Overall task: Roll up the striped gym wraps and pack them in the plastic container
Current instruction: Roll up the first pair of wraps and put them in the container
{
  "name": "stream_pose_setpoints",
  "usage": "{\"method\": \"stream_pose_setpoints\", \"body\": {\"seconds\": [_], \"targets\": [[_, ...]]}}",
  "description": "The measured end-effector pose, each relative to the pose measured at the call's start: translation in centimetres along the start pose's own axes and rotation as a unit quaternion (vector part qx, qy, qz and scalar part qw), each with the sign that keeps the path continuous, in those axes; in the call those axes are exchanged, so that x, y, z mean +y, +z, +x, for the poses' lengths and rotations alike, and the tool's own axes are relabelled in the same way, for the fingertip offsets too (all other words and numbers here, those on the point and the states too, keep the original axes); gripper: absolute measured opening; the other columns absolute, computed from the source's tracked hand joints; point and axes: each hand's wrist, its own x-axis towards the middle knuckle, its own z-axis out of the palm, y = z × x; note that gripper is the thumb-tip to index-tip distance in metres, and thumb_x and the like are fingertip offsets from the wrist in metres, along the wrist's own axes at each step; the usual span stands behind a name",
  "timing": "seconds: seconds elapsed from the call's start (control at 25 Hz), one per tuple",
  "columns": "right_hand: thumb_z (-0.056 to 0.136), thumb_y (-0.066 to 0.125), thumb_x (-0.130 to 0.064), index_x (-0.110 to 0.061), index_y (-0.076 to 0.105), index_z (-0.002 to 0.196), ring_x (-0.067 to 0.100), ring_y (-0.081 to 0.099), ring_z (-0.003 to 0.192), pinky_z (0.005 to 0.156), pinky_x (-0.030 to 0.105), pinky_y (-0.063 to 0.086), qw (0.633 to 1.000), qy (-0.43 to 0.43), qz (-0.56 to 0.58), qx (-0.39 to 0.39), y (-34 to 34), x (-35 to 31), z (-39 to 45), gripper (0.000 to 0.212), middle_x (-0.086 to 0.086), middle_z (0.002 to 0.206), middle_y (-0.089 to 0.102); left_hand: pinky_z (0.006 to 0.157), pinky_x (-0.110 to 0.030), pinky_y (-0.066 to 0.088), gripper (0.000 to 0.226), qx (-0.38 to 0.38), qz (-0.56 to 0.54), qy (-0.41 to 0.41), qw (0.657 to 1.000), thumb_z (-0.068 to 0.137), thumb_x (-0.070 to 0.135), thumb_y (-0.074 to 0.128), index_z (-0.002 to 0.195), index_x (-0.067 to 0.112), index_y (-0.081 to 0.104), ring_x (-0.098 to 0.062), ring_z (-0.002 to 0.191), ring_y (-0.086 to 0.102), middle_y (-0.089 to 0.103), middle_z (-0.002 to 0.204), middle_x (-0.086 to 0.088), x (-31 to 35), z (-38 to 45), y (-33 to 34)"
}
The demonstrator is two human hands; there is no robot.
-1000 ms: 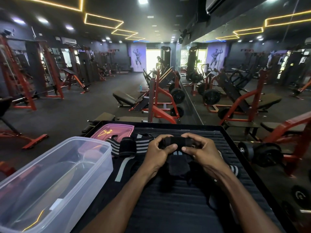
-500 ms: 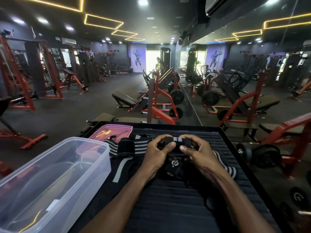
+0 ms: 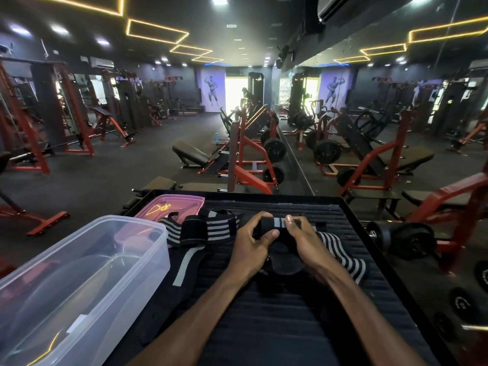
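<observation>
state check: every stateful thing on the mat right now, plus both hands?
Clear plastic container: open, no wrap inside.
Pink translucent lid: off, lying flat behind the container.
Black striped wrap in hand: partly rolled, tail trailing loose on the mat.
Second striped wrap: unrolled, bunched beside the container.
Left hand: grips the roll.
Right hand: grips the roll.
</observation>
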Motion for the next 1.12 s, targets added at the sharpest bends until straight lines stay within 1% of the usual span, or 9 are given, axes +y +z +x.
{"method": "stream_pose_setpoints", "body": {"seconds": [0.16,0.24,0.32,0.44,0.64,0.72,0.84,0.92,1.12], "targets": [[0.105,0.05,-0.024,-0.01,0.06,0.108,0.011,0.07,0.084,0.068,0.027,0.056,0.993,-0.001,0.119,-0.001,0.0,-0.6,-0.1,0.017,0.003,0.096,0.071,0.083,-0.02,0.055,0.031,-0.029,-0.046,-0.02,0.998,0.087,0.014,0.076,0.115,0.025,0.069,-0.005,0.099,0.07,0.075,0.102,0.01,0.6,0.3,-0.5],[0.103,0.054,-0.016,-0.011,0.062,0.103,0.016,0.069,0.079,0.067,0.035,0.055,0.988,-0.013,0.151,-0.008,0.0,-0.8,0.0,0.01,0.004,0.089,0.07,0.093,-0.029,0.054,0.033,-0.026,-0.072,-0.053,0.996,0.083,0.036,0.078,0.113,0.027,0.072,-0.012,0.109,0.068,0.074,0.111,0.006,0.8,0.7,-0.7],[0.101,0.056,-0.013,-0.013,0.061,0.1,0.022,0.065,0.079,0.069,0.039,0.05,0.989,-0.03,0.144,-0.026,0.2,-0.5,0.0,0.005,0.007,0.089,0.068,0.091,-0.037,0.054,0.03,-0.001,-0.085,-0.096,0.992,0.08,0.044,0.077,0.102,0.023,0.075,-0.024,0.106,0.07,0.075,0.106,-0.003,1.0,0.8,-0.8],[0.1,0.057,-0.009,-0.011,0.059,0.105,0.025,0.067,0.08,0.071,0.044,0.054,0.987,-0.012,0.152,-0.045,0.1,-0.5,0.0,0.006,0.011,0.093,0.069,0.09,-0.035,0.057,0.012,0.001,-0.038,-0.062,0.997,0.087,0.023,0.075,0.099,0.02,0.075,-0.021,0.101,0.071,0.076,0.1,-0.003,0.8,1.0,-1.3],[0.099,0.058,-0.011,-0.009,0.063,0.094,0.015,0.069,0.066,0.059,0.032,0.057,0.984,0.032,0.168,-0.056,-0.4,-0.7,0.1,0.007,0.009,0.081,0.068,0.083,-0.009,0.047,0.032,-0.056,0.043,0.001,0.997,0.083,0.0,0.074,0.109,0.02,0.072,0.007,0.1,0.064,0.071,0.109,0.011,1.4,0.8,-1.9],[0.096,0.061,-0.004,-0.009,0.064,0.093,0.016,0.067,0.065,0.058,0.033,0.057,0.984,0.006,0.168,-0.055,-0.6,-0.7,0.0,0.006,0.012,0.083,0.066,0.085,-0.012,0.049,0.031,-0.067,0.034,-0.016,0.997,0.084,0.011,0.077,0.113,0.02,0.071,0.002,0.103,0.065,0.071,0.111,0.009,1.1,0.9,-1.9],[0.089,0.065,0.009,-0.013,0.066,0.095,0.02,0.065,0.075,0.059,0.032,0.055,0.99,-0.053,0.114,-0.055,-0.8,-0.8,-0.1,0.023,0.01,0.09,0.066,0.084,-0.042,0.057,0.031,-0.067,-0.07,-0.132,0.986,0.081,0.038,0.078,0.104,0.018,0.073,-0.026,0.096,0.071,0.075,0.103,-0.009,0.7,1.0,-1.6],[0.084,0.069,0.012,-0.013,0.067,0.098,0.021,0.064,0.083,0.067,0.033,0.056,0.993,-0.091,0.063,-0.051,-0.7,-0.7,-0.2,0.029,0.008,0.094,0.067,0.09,-0.052,0.056,0.032,-0.05,-0.091,-0.149,0.983,0.079,0.04,0.077,0.1,0.016,0.076,-0.033,0.096,0.071,0.075,0.101,-0.015,0.6,1.1,-1.5],[0.087,0.074,-0.008,-0.013,0.072,0.105,0.026,0.07,0.091,0.08,0.042,0.054,0.989,-0.005,0.14,-0.058,-0.3,-0.8,0.0,0.019,0.01,0.099,0.074,0.096,-0.036,0.055,0.028,-0.059,-0.041,-0.079,0.994,0.084,0.003,0.073,0.109,0.018,0.074,-0.022,0.111,0.067,0.073,0.113,-0.002,1.2,1.2,-2.4]]}}
